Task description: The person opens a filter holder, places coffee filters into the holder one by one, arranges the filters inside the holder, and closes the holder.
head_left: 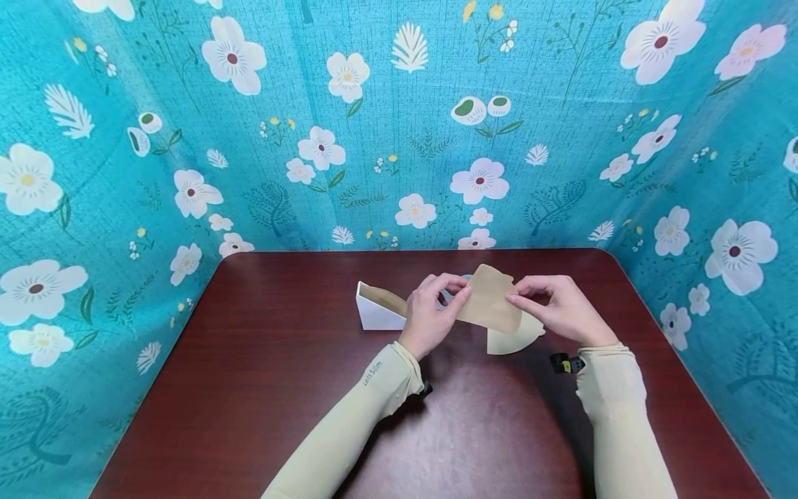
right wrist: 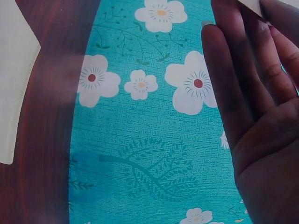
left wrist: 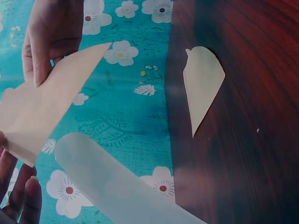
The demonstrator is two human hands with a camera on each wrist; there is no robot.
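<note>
Both hands hold a tan paper coffee filter [head_left: 491,301] up above the table. My left hand [head_left: 430,315] pinches its left edge between thumb and fingers. On the opposite edge, my right hand [head_left: 564,308] pinches it the same way. The left wrist view shows a crimped seam along one side of this filter [left wrist: 51,102]. A second coffee filter [head_left: 512,339] lies on the table below, partly hidden by the held one. Left of the hands stands a white slanted holder [head_left: 380,317] with brown paper in it, its right end hidden behind my left hand.
The dark red wooden table [head_left: 262,388] ends at a blue flowered cloth [head_left: 374,138] at the back and sides. A pale blue object [head_left: 446,296] shows partly behind the hands. In the left wrist view, a pale rounded strip [left wrist: 107,172] crosses the bottom.
</note>
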